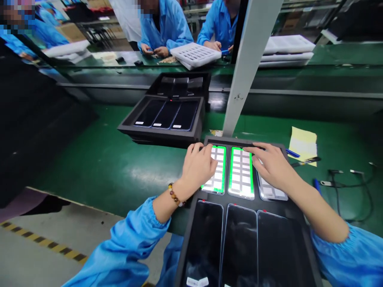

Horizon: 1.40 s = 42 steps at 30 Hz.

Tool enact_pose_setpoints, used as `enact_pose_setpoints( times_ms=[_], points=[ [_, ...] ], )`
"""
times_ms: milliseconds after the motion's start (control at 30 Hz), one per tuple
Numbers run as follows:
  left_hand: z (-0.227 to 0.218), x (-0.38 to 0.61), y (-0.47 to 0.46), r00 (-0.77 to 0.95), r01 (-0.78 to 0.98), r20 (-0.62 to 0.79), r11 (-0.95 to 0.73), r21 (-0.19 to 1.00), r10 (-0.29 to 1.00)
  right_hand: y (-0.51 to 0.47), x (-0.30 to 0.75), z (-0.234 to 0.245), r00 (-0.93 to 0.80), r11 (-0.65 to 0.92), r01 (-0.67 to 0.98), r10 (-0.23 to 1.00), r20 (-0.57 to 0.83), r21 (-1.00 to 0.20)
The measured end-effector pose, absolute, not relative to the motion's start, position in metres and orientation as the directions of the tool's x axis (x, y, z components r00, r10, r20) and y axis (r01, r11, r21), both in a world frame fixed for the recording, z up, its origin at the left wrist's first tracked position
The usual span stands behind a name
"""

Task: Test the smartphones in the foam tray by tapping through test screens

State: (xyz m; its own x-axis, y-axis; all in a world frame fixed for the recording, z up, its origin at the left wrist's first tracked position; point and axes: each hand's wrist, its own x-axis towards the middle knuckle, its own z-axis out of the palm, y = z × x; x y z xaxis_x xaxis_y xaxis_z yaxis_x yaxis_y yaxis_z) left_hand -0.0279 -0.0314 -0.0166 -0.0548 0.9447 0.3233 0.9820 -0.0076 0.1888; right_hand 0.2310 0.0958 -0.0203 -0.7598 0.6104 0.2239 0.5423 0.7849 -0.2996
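Note:
A black foam tray [239, 205] lies before me with phones in two rows. In its far row, the left phone [220, 169] and the middle phone [241, 173] have lit screens of white blocks framed in green. My left hand [199, 167] rests over the left phone's side, fingers bent and thumb apart, holding nothing. Over the right phone [273, 191], partly hidden, my right hand [271, 165] is spread, its index finger reaching the middle phone's top edge. Dark-screened phones [239, 243] fill the near row.
Further back, a stacked black tray [163, 135] carries more phones. A grey post [247, 67] rises behind my tray. To the right lie yellow paper [303, 141], pens [308, 161] and cables [366, 183]. Across the bench, people in blue [166, 24] sit near white trays [196, 54].

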Motion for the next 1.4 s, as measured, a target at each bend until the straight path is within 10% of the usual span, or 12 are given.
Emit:
enact_pose_setpoints(
  times_ms=[1400],
  points=[
    [-0.004,-0.025,-0.132,0.115,0.899,0.205,-0.189,0.394,0.972,0.005,0.276,-0.009,-0.893,0.842,0.325,0.423,0.155,-0.431]
  ],
)
